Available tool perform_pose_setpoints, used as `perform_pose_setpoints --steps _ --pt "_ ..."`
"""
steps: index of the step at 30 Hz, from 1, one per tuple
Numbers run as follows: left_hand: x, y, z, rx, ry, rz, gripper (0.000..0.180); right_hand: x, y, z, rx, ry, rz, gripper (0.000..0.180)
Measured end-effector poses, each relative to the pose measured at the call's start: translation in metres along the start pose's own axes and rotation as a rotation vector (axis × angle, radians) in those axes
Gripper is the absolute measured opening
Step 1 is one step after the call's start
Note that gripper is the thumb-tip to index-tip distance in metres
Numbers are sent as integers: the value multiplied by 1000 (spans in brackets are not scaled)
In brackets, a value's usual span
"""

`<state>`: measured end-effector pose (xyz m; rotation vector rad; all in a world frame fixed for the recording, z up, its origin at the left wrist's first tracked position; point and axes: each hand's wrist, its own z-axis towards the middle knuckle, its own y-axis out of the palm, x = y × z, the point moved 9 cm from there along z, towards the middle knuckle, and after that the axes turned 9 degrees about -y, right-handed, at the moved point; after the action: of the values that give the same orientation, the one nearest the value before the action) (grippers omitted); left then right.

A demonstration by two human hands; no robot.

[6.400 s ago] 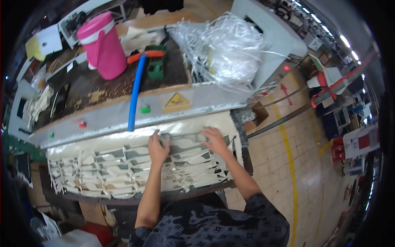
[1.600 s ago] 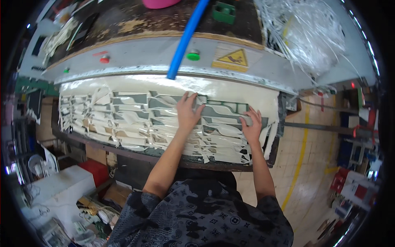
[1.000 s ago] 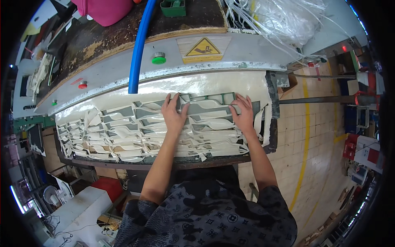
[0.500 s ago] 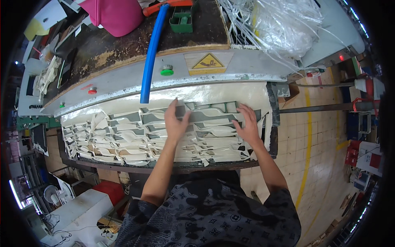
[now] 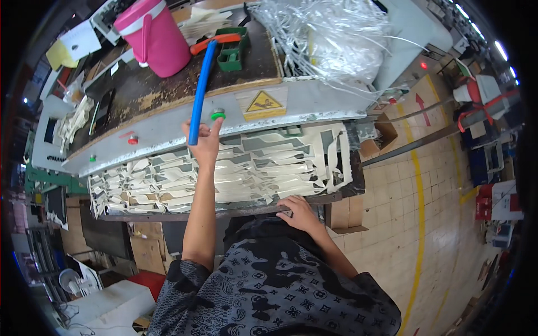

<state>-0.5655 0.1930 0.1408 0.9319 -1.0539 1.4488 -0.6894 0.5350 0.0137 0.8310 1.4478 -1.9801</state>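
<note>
My left hand (image 5: 205,147) is raised at the far side of the sheet, thumb extended up to the green push button (image 5: 218,115) on the grey machine beam. Its other fingers are partly hidden behind the lower end of a blue tube (image 5: 200,92); they look apart and hold nothing visible. My right hand (image 5: 300,213) rests at the near edge of the bed, fingers loosely bent and apart, with nothing in it. Between them lies a cream sheet (image 5: 235,187) cut into strips and holes. A green metal cutting frame (image 5: 291,131) sits at its far side, partly hidden under the beam.
Along the beam are a yellow warning sign (image 5: 263,103) and a red button (image 5: 133,140). A pink jug (image 5: 159,45), an orange-handled tool (image 5: 221,39) and a green metal die (image 5: 231,56) stand on the worn top, beside clear plastic scrap (image 5: 347,45). Metal bars (image 5: 414,144) project right.
My left hand has moved from above the sheet to the green button. My right hand has drawn back from the cutting frame to the near edge. The view has shifted.
</note>
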Motion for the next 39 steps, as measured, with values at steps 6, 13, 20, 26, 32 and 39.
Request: perform_pose_setpoints --steps 6,13,20,26,32,39 --pt "14 -17 -17 120 245 346 59 -10 5 0 82 -52 -89 34" --pt "-12 -14 -98 -321 249 241 30 -13 -3 -6 142 -120 -154 35" --pt "-57 -43 -203 -750 162 390 18 -21 -10 -1 140 -180 -163 33" --pt "-44 -48 -226 -807 224 495 29 -18 -10 0 138 -143 -156 33" --pt "-61 -47 -225 -753 196 593 43 -12 -6 18 134 -54 -84 32" --pt "-70 -43 -221 -865 80 585 39 -2 -5 27 97 -14 -38 38"
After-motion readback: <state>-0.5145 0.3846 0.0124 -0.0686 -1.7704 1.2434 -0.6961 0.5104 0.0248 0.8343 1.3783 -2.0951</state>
